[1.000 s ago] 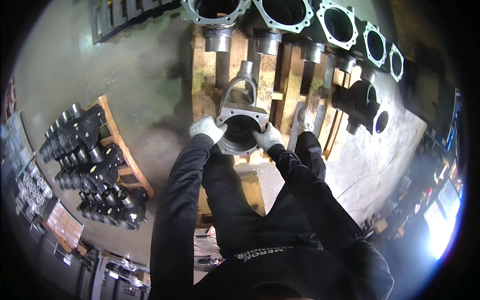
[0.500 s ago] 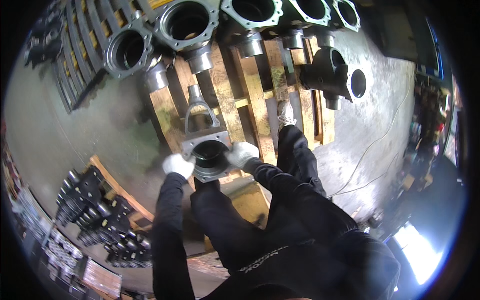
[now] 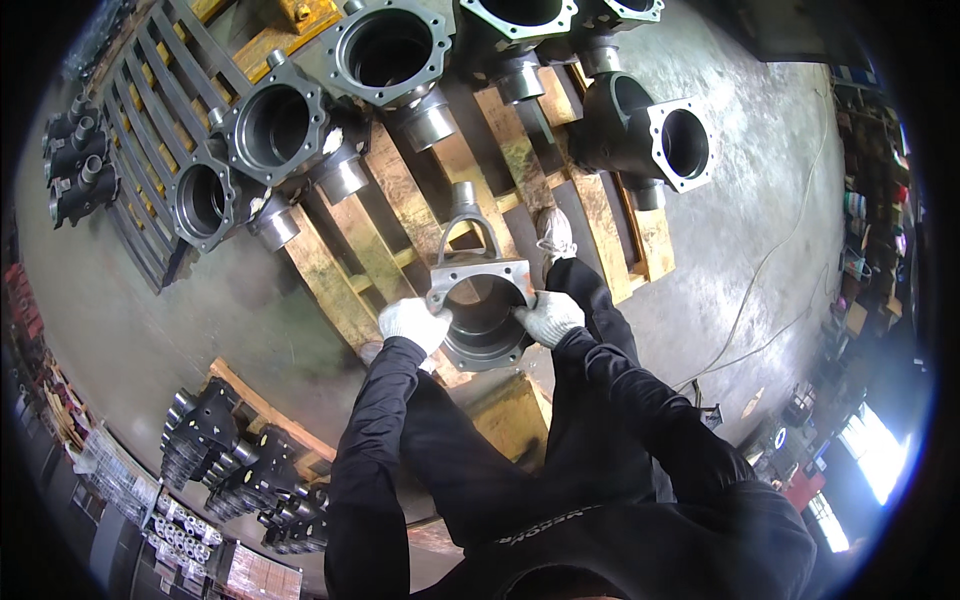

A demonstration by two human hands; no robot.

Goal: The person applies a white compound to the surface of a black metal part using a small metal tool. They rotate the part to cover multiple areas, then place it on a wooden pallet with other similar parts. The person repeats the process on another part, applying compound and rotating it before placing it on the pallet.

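Shirt lettering (image 3: 552, 524); metal housing (image 3: 483, 340) in left hand (image 3: 415, 323) and right hand (image 3: 552, 319)

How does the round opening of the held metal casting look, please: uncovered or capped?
Uncovered: the metal casting, held by the left hand and right hand, shows its inner wall with no cap in front.

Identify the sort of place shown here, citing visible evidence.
Probably a workshop or factory floor: flanged metal housings sit along a slatted wooden pallet, and dark metal parts are grouped at lower left.
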